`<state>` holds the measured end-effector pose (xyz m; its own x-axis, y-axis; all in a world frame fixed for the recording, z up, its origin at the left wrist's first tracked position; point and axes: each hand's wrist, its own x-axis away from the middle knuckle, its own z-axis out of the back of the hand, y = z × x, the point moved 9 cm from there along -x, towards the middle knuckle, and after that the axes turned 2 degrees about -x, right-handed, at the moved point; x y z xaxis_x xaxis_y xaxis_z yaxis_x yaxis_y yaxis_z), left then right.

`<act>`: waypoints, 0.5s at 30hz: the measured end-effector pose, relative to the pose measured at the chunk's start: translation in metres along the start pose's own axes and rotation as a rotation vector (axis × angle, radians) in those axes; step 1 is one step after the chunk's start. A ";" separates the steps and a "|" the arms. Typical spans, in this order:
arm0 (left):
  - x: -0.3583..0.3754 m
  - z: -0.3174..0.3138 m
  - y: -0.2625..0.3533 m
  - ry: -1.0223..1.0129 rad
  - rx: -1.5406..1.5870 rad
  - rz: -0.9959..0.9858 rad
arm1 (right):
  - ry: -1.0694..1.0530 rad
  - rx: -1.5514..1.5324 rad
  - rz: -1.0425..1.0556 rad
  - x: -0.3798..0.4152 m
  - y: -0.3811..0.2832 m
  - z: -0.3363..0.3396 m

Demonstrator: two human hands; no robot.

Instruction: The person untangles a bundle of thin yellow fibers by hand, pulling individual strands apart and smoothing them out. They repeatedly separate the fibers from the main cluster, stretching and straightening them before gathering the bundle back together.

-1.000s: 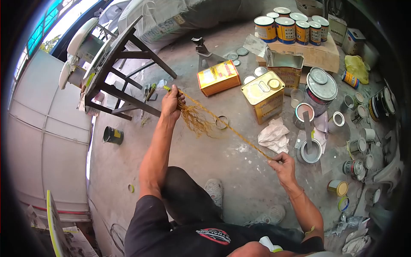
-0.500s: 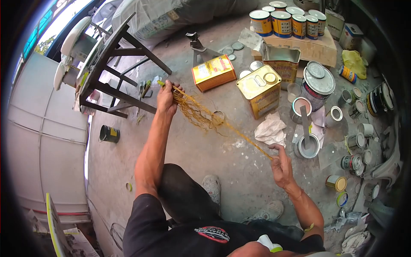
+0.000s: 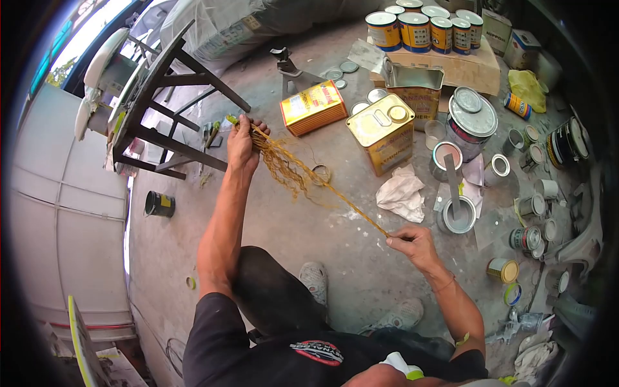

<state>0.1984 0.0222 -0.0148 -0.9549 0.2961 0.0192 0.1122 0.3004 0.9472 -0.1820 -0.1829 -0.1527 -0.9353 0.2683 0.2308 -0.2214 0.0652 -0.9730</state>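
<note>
Hands stretch frayed cord (image 3: pixel 309 177) above floor; gold tin (image 3: pixel 382 132), rag (image 3: pixel 401 193) beside.

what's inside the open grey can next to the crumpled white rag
The grey can holds pale grey paint, with a flat stir stick standing in it. The stick's lower end is sunk in the paint, so the can's bottom is hidden.
</note>
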 end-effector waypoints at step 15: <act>0.007 -0.014 -0.007 -0.099 -0.234 -0.013 | 0.311 0.199 0.242 0.010 -0.017 0.007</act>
<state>0.1873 0.0090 -0.0170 -0.9231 0.3844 -0.0142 0.0222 0.0901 0.9957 -0.1890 -0.1881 -0.1338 -0.8460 0.5314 -0.0435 -0.0841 -0.2134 -0.9733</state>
